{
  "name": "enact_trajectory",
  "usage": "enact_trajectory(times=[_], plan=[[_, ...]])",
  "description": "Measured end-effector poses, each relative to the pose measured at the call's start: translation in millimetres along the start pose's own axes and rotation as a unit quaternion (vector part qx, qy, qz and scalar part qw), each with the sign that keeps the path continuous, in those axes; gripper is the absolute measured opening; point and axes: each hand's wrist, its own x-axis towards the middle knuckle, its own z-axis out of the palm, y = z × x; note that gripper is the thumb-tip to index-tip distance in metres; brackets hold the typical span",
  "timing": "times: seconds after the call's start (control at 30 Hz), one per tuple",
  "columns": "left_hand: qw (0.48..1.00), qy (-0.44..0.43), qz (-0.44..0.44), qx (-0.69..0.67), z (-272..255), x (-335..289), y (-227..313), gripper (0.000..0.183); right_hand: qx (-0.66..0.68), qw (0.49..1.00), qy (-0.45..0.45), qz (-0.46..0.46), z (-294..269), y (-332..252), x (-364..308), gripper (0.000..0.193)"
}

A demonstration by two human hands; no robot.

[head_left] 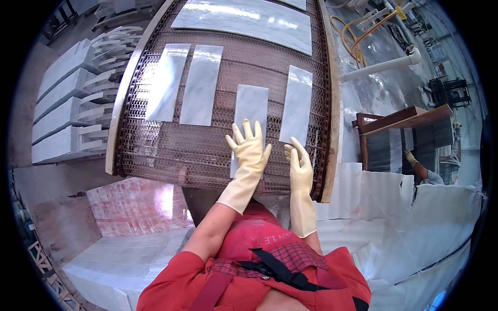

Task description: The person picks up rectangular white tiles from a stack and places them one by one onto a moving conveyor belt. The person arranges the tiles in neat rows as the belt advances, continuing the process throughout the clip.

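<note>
Spread flat, my left hand [248,147], in a cream rubber glove, lies over the near part of a pale grey-white stone tile [251,101]. Whether it presses on the tile I cannot tell. My right hand [301,168], gloved alike, is held sideways with its fingers loosely extended and nothing in it. Just beyond its fingertips is the near end of another narrow stone tile [296,103]. Both tiles lie on a wet metal mesh conveyor belt [155,150]. Two more narrow pieces, a left tile [168,80] and its neighbour [202,85], rest farther left on the belt.
A wide stone slab [244,23] lies across the belt's far part. Stacked white blocks [62,103] stand at left, a pile of pale slabs [124,259] at lower left. To the right are a white pipe [384,66], a wooden rack [373,137] and another person's gloved hand [411,157].
</note>
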Motion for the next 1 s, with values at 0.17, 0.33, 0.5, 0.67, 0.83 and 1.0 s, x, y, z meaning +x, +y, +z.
enact_trajectory(times=[0.17, 0.33, 0.5, 0.67, 0.83, 1.0], plan=[[0.998, -0.012, -0.054, 0.031, 2.1, 3.6, 14.6, 0.092, 0.037, 0.998, -0.016, 0.054, -21.7, 14.2, -2.4, 0.039], [0.992, 0.034, -0.116, 0.034, 12.5, 8.2, 23.4, 0.097, 0.048, 0.994, -0.076, 0.057, -38.4, 28.4, -10.6, 0.041], [0.98, -0.012, -0.183, 0.076, 6.8, 18.2, 31.1, 0.102, 0.109, 0.978, -0.144, 0.102, -51.2, 28.0, -2.0, 0.043], [0.983, -0.006, -0.174, 0.059, -7.8, 24.0, 37.5, 0.102, 0.144, 0.943, -0.24, 0.178, -51.3, 3.4, 10.4, 0.055], [0.973, 0.07, -0.139, -0.169, -19.4, 18.7, 16.7, 0.096, 0.228, 0.899, -0.302, 0.219, -22.0, 1.3, 21.3, 0.075], [0.839, 0.029, -0.199, -0.506, -57.7, 6.2, 33.7, 0.084, 0.389, 0.831, -0.299, 0.264, 33.2, -8.7, 19.1, 0.092]])
